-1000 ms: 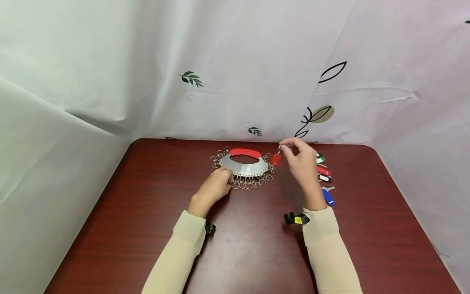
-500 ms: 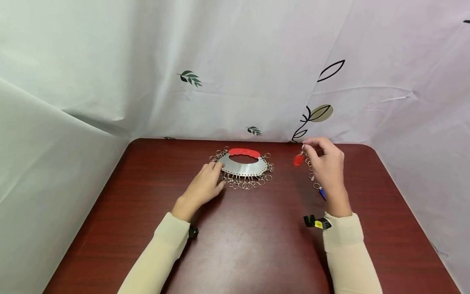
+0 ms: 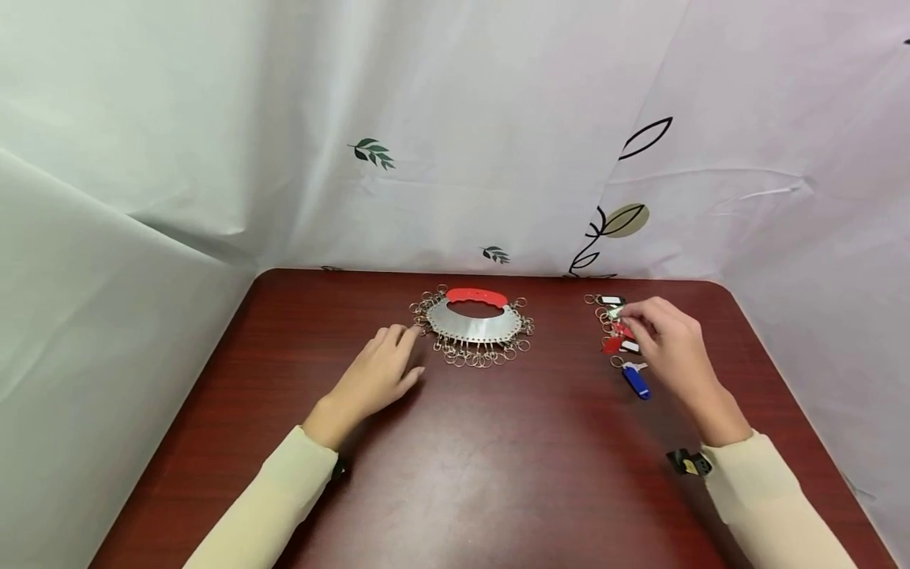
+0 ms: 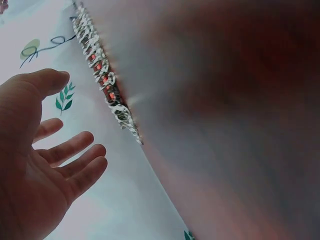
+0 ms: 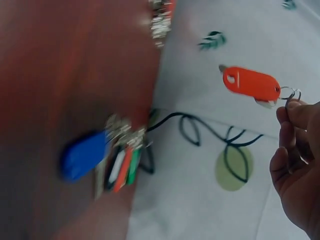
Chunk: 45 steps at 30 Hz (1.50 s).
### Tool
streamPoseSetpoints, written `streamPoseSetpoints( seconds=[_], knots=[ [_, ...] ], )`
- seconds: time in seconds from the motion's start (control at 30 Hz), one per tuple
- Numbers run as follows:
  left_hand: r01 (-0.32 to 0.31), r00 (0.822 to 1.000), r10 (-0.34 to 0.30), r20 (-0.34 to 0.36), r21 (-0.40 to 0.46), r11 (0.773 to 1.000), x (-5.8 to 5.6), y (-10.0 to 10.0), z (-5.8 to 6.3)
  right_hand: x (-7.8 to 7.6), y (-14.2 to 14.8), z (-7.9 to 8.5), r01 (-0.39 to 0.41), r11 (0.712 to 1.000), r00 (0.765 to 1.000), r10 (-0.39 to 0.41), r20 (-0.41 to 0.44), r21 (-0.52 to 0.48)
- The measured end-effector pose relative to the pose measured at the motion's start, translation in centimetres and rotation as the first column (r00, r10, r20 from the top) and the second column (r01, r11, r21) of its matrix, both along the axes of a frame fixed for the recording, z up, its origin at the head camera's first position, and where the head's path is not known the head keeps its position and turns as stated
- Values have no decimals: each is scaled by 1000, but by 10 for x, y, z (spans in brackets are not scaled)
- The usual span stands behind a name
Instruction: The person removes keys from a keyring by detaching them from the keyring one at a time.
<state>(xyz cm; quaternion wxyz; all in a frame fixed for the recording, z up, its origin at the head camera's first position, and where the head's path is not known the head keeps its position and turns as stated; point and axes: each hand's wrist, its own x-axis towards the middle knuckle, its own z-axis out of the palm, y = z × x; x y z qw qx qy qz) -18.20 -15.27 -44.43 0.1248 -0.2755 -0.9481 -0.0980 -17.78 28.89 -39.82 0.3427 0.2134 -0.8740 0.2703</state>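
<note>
My right hand (image 3: 671,344) pinches the metal ring of a red key tag (image 5: 251,83), and the tag dangles from the fingertips with a key partly hidden behind it. Below it on the table lie several tagged keys: a blue key tag (image 3: 636,382), black-and-white ones, a green one and another red one, partly covered by the hand. At the left end of a silver, crescent-shaped key holder (image 3: 472,328) with a red handle, my left hand (image 3: 366,379) hovers with fingers loosely extended, holding nothing. Rows of small clips and rings fringe the holder's edge.
The dark red wooden table (image 3: 490,466) has rounded back corners. White cloth (image 3: 441,158) printed with leaves hangs right behind it and along both sides. A black strap (image 3: 688,462) is worn at the right wrist.
My right hand has carried the red key tag rightward, from beside the key holder to over the tagged keys. My left hand has drawn away from the holder, leftward, its fingers loosening.
</note>
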Motion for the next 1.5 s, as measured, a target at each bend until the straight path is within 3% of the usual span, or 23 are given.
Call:
streamPoseSetpoints(
  seconds=[0.23, 0.33, 0.47, 0.73, 1.03, 1.17, 1.5],
  knots=[
    [15, 999, -16, -31, -23, 1000, 11, -9, -5, 17, 24, -9, -92, 977, 995, 84, 48, 192],
    [10, 999, -11, -30, -25, 1000, 13, -12, -7, 22, 34, -9, -145, 946, 989, 130, 68, 289],
    [8, 1000, -9, -28, -35, 999, 16, -15, -7, 23, 41, -13, -200, 884, 980, 179, 89, 422],
    [23, 999, -27, -45, -68, 997, 16, -14, -8, 14, 28, -26, -225, 778, 974, 162, 159, 586],
    [30, 997, -37, -72, -95, 995, 17, -13, -4, -6, 16, -46, -239, 717, 971, 188, 149, 655],
    [29, 998, -34, -51, -97, 995, 17, -15, -4, -11, 11, -54, -250, 710, 968, 177, 177, 658],
    [6, 999, -4, 32, -73, 997, 20, -11, -4, -20, -3, -64, -250, 737, 968, 176, 179, 628]
  ],
)
